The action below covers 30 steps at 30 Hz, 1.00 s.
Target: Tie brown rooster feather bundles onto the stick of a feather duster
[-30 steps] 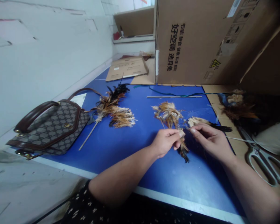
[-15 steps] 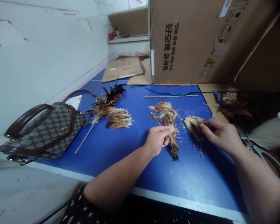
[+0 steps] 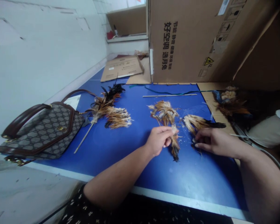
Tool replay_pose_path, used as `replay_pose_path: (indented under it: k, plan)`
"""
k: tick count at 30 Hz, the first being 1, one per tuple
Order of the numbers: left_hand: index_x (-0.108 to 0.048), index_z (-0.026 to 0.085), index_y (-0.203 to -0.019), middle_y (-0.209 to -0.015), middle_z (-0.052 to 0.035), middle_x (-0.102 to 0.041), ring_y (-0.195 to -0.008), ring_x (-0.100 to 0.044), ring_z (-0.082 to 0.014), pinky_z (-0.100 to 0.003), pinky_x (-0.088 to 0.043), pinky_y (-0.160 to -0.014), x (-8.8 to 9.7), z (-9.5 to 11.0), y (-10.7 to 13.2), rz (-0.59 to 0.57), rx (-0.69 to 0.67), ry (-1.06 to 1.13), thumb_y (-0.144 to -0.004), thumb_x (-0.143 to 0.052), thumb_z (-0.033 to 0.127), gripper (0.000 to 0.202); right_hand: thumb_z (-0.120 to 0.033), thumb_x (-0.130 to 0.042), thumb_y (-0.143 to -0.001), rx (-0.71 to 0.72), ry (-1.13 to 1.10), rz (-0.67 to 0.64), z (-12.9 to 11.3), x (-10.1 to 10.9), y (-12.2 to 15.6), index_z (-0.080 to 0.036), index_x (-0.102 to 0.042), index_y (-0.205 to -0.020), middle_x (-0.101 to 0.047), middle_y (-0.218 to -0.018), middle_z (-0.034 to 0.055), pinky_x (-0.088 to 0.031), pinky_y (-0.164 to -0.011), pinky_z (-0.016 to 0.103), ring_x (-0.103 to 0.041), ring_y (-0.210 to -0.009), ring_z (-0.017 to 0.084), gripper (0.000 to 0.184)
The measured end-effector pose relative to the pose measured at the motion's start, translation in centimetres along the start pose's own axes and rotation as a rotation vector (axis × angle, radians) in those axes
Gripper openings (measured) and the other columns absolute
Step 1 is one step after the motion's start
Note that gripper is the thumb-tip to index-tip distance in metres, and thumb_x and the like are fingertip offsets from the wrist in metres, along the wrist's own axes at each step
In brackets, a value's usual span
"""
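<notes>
My left hand (image 3: 160,140) pinches the pale quill end of a small feather bunch (image 3: 175,147), whose brown and black tips point toward the table's front edge. Just beyond it lies a loose pile of tan and brown feathers (image 3: 165,112). My right hand (image 3: 216,143) is low over the blue table with thumb and fingertips closed; what they grip is too small to make out. Right beside it lies a fanned clump of tan feathers with black tips (image 3: 196,122). Small feather scraps are scattered between the two hands.
At left, a feather duster (image 3: 107,99) on a thin stick lies against a patterned handbag (image 3: 53,130), with another feather bunch (image 3: 119,118) beside it. A thin stick (image 3: 169,95) and a green ribbon (image 3: 163,91) lie before a large cardboard box (image 3: 189,46). More feathers (image 3: 232,102) are at right.
My right hand has let go of the tan feather clump, which now lies on the table, and has moved slightly down and left. My left hand keeps its feather bunch nearly in place.
</notes>
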<state>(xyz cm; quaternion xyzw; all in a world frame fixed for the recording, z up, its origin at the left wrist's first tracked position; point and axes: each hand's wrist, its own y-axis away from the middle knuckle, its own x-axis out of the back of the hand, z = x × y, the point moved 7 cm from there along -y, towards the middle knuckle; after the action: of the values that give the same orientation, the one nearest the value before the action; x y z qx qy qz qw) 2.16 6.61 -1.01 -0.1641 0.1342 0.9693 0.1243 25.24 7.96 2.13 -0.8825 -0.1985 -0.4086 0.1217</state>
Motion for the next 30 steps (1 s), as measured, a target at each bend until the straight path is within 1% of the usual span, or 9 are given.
replay_pose_path:
  k: [2,3,6,9,11,15,19,26,30]
  plan:
    - [-0.078,0.007,-0.094,-0.074,-0.0092,-0.073,-0.041,-0.044,-0.0041,-0.022,-0.021,-0.039,0.0,-0.1,0.0,-0.002,0.000,-0.003,-0.078,-0.079,0.043,0.039,-0.037,-0.081,-0.079,0.024,0.112,-0.147,0.2,-1.2,0.0,-0.023,-0.075,-0.076,-0.068,-0.064,0.0003,-0.042,-0.051,0.028,-0.055,-0.051,0.014,0.016]
    - [-0.078,0.007,-0.094,-0.073,-0.0090,-0.072,-0.041,-0.045,-0.0042,-0.022,-0.021,-0.039,0.0,-0.1,0.0,-0.004,-0.002,-0.004,-0.078,-0.079,0.044,0.040,-0.035,-0.078,-0.081,0.039,0.156,-0.172,0.1,-1.5,0.0,-0.023,-0.074,-0.074,-0.068,-0.065,0.0008,-0.042,-0.052,0.028,-0.055,-0.052,0.014,0.014]
    - [-0.078,0.007,-0.097,-0.064,-0.0048,-0.067,-0.042,-0.043,-0.0045,-0.021,-0.023,-0.040,0.2,-0.3,0.0,-0.002,-0.034,-0.011,-0.081,-0.079,0.045,0.040,-0.037,-0.073,-0.087,0.084,0.113,-0.080,-1.4,-0.9,-0.5,-0.022,-0.073,-0.076,-0.070,-0.071,0.0027,-0.047,-0.061,0.029,-0.060,-0.061,0.016,0.019]
    - [-0.078,0.008,-0.099,-0.050,0.0018,-0.054,-0.042,-0.041,-0.0052,-0.020,-0.026,-0.041,-0.1,-0.4,0.0,-0.025,-0.072,-0.033,-0.086,-0.075,0.046,0.040,-0.046,-0.068,-0.093,0.076,-0.079,0.100,-3.6,-0.1,-0.8,-0.021,-0.075,-0.084,-0.073,-0.080,0.0044,-0.050,-0.070,0.030,-0.064,-0.071,0.018,0.027]
    - [-0.078,0.008,-0.098,-0.048,0.0027,-0.052,-0.042,-0.042,-0.0060,-0.020,-0.029,-0.042,-0.4,-0.6,0.0,-0.043,-0.071,-0.032,-0.088,-0.073,0.047,0.041,-0.051,-0.068,-0.094,0.038,-0.188,0.173,-4.8,-0.5,-0.9,-0.020,-0.075,-0.087,-0.073,-0.081,0.0047,-0.050,-0.070,0.030,-0.064,-0.072,0.018,0.032]
    - [-0.072,0.009,-0.089,-0.053,-0.0008,-0.059,-0.044,-0.048,-0.0083,-0.021,-0.035,-0.043,-1.1,-1.0,0.0,-0.059,-0.040,0.040,-0.084,-0.076,0.048,0.039,-0.055,-0.068,-0.093,-0.014,-0.328,0.192,-5.9,-2.3,-1.1,-0.019,-0.076,-0.091,-0.075,-0.085,0.0063,-0.052,-0.073,0.031,-0.065,-0.076,0.020,0.037]
    - [-0.070,0.010,-0.087,-0.054,-0.0023,-0.062,-0.045,-0.052,-0.0097,-0.022,-0.038,-0.045,-1.3,-1.1,0.0,-0.067,-0.035,0.084,-0.084,-0.076,0.044,0.035,-0.051,-0.069,-0.093,-0.023,-0.366,0.201,-5.8,-3.5,-1.3,-0.019,-0.076,-0.091,-0.076,-0.087,0.0058,-0.052,-0.079,0.032,-0.066,-0.080,0.020,0.032]
    - [-0.068,0.010,-0.086,-0.054,-0.0021,-0.061,-0.045,-0.052,-0.0097,-0.022,-0.038,-0.045,-1.4,-1.2,0.0,-0.076,-0.034,0.085,-0.085,-0.075,0.040,0.031,-0.045,-0.068,-0.095,0.003,-0.357,0.249,-5.7,-3.8,-1.2,-0.019,-0.071,-0.087,-0.072,-0.082,0.0034,-0.050,-0.074,0.029,-0.062,-0.075,0.017,0.026]
    - [-0.067,0.011,-0.085,-0.056,-0.0036,-0.064,-0.045,-0.054,-0.0110,-0.024,-0.041,-0.046,-1.6,-1.4,0.1,-0.104,-0.008,0.081,-0.085,-0.074,0.039,0.030,-0.045,-0.068,-0.095,-0.001,-0.372,0.276,-6.0,-4.0,-1.3,-0.019,-0.067,-0.083,-0.068,-0.076,0.0025,-0.049,-0.068,0.028,-0.059,-0.070,0.015,0.029]
